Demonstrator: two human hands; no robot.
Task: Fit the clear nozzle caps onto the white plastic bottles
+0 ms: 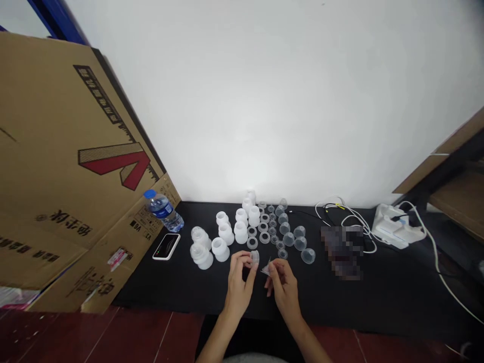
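You're in what looks like a small assembly workroom: a black-topped bench [212,287] against a white wall [264,101], rows of small plastic parts [242,227], a flattened cardboard carton [75,166] propped alongside, red floor tiles [113,338] below.

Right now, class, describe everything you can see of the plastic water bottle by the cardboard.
The clear plastic water bottle has a blue cap and blue label, and seems to hold water. It lies tilted, cap end raised toward the left, against the cardboard sheet, its base on the black tabletop.
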